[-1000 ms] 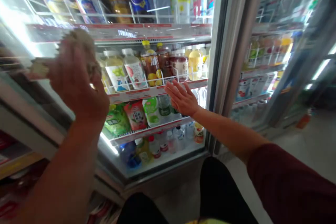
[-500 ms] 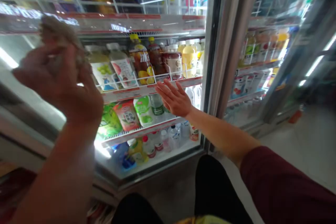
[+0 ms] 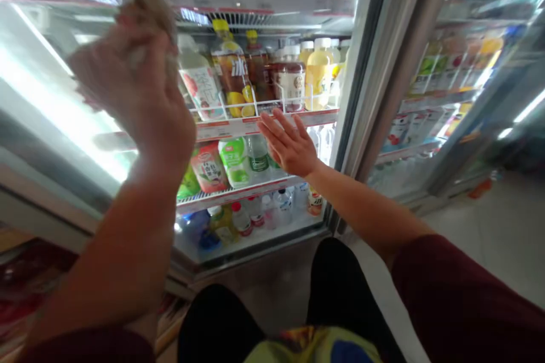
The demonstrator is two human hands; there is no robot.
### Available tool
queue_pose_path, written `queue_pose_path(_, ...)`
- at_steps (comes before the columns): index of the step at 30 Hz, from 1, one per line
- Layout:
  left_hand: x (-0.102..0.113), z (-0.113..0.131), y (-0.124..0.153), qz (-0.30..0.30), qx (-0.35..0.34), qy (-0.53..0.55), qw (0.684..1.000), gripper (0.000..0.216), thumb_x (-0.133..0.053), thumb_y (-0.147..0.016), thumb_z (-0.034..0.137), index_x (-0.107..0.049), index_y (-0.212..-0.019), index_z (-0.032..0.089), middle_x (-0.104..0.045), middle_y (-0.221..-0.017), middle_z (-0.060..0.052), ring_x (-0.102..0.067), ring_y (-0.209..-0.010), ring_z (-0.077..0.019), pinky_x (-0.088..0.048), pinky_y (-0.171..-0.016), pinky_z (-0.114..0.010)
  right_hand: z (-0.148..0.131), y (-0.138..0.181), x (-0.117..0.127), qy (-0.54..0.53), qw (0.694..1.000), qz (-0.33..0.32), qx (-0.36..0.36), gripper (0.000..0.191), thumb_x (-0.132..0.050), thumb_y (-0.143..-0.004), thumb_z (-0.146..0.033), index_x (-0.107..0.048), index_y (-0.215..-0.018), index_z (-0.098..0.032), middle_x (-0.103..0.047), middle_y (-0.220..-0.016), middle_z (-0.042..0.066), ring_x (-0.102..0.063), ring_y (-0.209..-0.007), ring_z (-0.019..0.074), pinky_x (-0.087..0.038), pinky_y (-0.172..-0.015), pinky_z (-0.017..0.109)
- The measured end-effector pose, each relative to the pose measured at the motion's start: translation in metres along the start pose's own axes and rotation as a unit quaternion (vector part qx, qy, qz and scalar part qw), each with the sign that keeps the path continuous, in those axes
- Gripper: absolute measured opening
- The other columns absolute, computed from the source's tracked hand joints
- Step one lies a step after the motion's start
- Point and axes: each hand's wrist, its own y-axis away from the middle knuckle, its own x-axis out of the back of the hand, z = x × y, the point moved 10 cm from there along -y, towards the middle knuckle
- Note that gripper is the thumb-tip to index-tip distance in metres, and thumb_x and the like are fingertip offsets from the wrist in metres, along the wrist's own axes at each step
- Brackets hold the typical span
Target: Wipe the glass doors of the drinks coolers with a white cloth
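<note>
Blurred by motion, my left hand is raised at the upper left and closed on a crumpled greyish-brown cloth. It is in front of the lit drinks cooler, near its left side. My right hand is spread flat, palm toward the cooler, in front of the middle shelf edge. Whether its palm touches the glass I cannot tell. Behind the hands stand a bottle with a lemon label, a white-labelled bottle and a yellow drink bottle.
A metal door frame runs down the right of the cooler. Beyond it is another drinks cooler. Lower shelves hold a green-and-white bottle and a red-capped bottle. My dark-clad knees are below, with pale floor to the right.
My left hand has moved right and slightly up with the cloth. My right hand stays spread in about the same place. The view has tilted down a little.
</note>
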Motion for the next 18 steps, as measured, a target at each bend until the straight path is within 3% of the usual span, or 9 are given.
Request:
queue_pose_path(3, -0.032, 0.035, 0.060, -0.108, -0.021, 0.039, 0.993, 0.042, -0.034, -0.103, 0.036, -0.054, -0.140, 0.032, -0.056, -0.139, -0.003, -0.042, -0.133, -0.0260, -0.033, -0.105, -0.057, 0.000, 0.001, -0.001, -0.005, 1.000, -0.003, -0.001, 0.068, -0.035, -0.102, -0.022, 0.002, -0.159, -0.026, -0.030, -0.162, -0.001, -0.012, -0.154, 0.0190, -0.006, -0.129, 0.048)
queue_pose_path(5, -0.044, 0.057, 0.089, -0.157, -0.076, 0.063, 0.983, 0.041, -0.040, -0.102, 0.031, -0.054, -0.140, 0.037, -0.062, -0.133, -0.002, -0.048, -0.128, -0.0254, -0.034, -0.107, -0.053, 0.002, 0.001, -0.002, -0.013, 1.000, -0.012, -0.005, 0.068, -0.035, -0.102, -0.022, 0.002, -0.159, -0.027, -0.029, -0.163, -0.001, -0.014, -0.154, 0.0200, -0.007, -0.129, 0.049)
queue_pose_path(7, -0.037, 0.050, 0.081, -0.136, -0.085, 0.042, 0.986, 0.042, -0.042, -0.102, 0.030, -0.052, -0.141, 0.037, -0.061, -0.134, -0.004, -0.049, -0.127, -0.0279, -0.033, -0.107, -0.055, 0.003, 0.001, -0.003, -0.020, 1.000, -0.020, -0.010, 0.067, -0.034, -0.102, -0.022, 0.002, -0.159, -0.028, -0.028, -0.163, -0.001, -0.015, -0.154, 0.0207, -0.008, -0.129, 0.049)
queue_pose_path(11, -0.010, 0.003, 0.016, -0.036, -0.052, -0.009, 0.998, 0.048, -0.038, -0.104, 0.033, -0.038, -0.151, 0.031, -0.042, -0.153, -0.002, -0.038, -0.136, -0.0295, -0.028, -0.111, -0.061, 0.004, 0.001, -0.004, -0.032, 0.999, -0.028, -0.020, 0.067, -0.034, -0.102, -0.021, 0.000, -0.159, -0.030, -0.029, -0.163, -0.003, -0.017, -0.153, 0.0224, -0.009, -0.129, 0.050)
queue_pose_path(13, -0.006, -0.001, 0.013, -0.010, -0.068, -0.017, 0.998, 0.053, -0.040, -0.103, 0.031, -0.030, -0.155, 0.030, -0.032, -0.160, 0.001, -0.031, -0.142, -0.0274, -0.026, -0.116, -0.058, 0.005, 0.001, -0.005, -0.039, 0.998, -0.034, -0.026, 0.068, -0.035, -0.101, -0.021, 0.000, -0.159, -0.032, -0.029, -0.163, -0.004, -0.019, -0.153, 0.0230, -0.010, -0.130, 0.051)
queue_pose_path(16, -0.015, 0.015, 0.067, -0.037, -0.065, -0.021, 0.997, 0.055, -0.044, -0.099, 0.022, -0.035, -0.153, 0.026, -0.036, -0.159, -0.003, -0.031, -0.145, -0.0264, -0.032, -0.115, -0.051, 0.005, 0.001, -0.006, -0.042, 0.998, -0.034, -0.028, 0.069, -0.037, -0.101, -0.021, 0.000, -0.159, -0.033, -0.030, -0.162, -0.005, -0.020, -0.153, 0.0227, -0.011, -0.130, 0.050)
queue_pose_path(18, -0.033, 0.046, 0.117, -0.130, -0.148, 0.016, 0.980, 0.053, -0.042, -0.098, 0.018, -0.043, -0.148, 0.036, -0.052, -0.148, 0.002, -0.046, -0.137, -0.0234, -0.038, -0.109, -0.047, 0.005, 0.001, -0.005, -0.040, 0.998, -0.032, -0.027, 0.069, -0.037, -0.101, -0.022, 0.000, -0.159, -0.033, -0.029, -0.163, -0.005, -0.020, -0.153, 0.0224, -0.011, -0.130, 0.050)
